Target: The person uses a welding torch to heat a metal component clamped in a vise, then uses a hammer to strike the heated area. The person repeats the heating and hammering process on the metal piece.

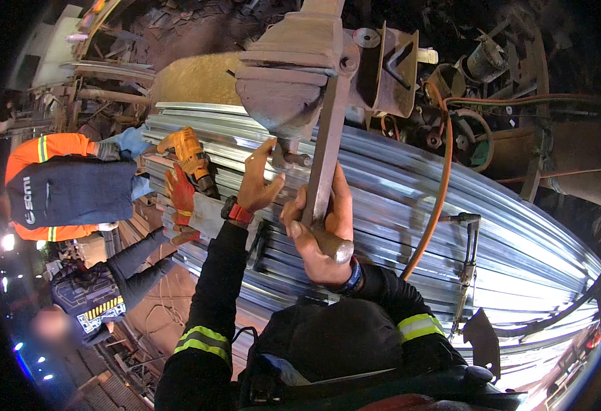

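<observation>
My right hand [324, 236] is closed round the near end of a square steel bar [330, 144]. This bar slants down from a heavy bench vise [287, 65] at the top, and a short rounded metal piece [335, 248] crosses its end at my palm. My left hand [258, 181] has its fingers apart and holds nothing. Its fingertips are close to a stubby metal rod end [290, 157] under the vise; whether they touch it I cannot tell. Long galvanised metal profiles [383, 185] lie stacked beneath both hands.
On the stack's left end lie a yellow power drill [189, 156] and red work gloves [180, 195]. An orange hose [444, 185] crosses the profiles, near a bar clamp [468, 253]. A person in orange sleeves [71, 181] and another person [102, 288] are at the left.
</observation>
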Demonstrator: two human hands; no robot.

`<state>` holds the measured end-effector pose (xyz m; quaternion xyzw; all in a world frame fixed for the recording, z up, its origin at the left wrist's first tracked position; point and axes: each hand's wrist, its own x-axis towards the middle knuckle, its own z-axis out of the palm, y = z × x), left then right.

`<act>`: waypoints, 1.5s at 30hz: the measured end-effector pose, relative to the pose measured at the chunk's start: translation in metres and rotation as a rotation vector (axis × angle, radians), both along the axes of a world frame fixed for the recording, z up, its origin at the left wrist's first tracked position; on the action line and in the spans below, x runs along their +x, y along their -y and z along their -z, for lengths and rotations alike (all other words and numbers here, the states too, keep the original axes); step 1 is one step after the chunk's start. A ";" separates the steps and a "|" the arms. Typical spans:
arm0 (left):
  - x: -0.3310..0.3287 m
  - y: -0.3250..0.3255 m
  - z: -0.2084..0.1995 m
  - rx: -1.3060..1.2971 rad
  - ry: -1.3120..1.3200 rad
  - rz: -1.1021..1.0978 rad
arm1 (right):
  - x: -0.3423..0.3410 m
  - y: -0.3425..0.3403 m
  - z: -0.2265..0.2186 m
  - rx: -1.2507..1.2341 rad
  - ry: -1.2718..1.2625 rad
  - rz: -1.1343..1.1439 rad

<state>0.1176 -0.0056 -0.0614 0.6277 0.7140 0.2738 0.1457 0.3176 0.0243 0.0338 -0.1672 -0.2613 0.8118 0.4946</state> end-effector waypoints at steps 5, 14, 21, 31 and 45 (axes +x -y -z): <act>-0.031 0.001 0.034 0.018 -0.105 -0.144 | 0.000 0.000 0.006 0.018 0.027 -0.015; -0.012 -0.012 0.001 0.097 0.143 -0.108 | -0.005 0.003 0.003 -0.017 0.006 -0.014; -0.052 0.001 0.041 0.013 -0.072 -0.152 | -0.004 0.000 -0.001 -0.023 0.002 0.012; -0.038 0.007 0.076 0.062 -0.171 -0.483 | -0.003 -0.001 0.000 0.013 0.038 -0.006; -0.039 0.011 0.097 0.119 -0.116 -0.576 | 0.003 0.001 -0.002 -0.079 -0.129 0.067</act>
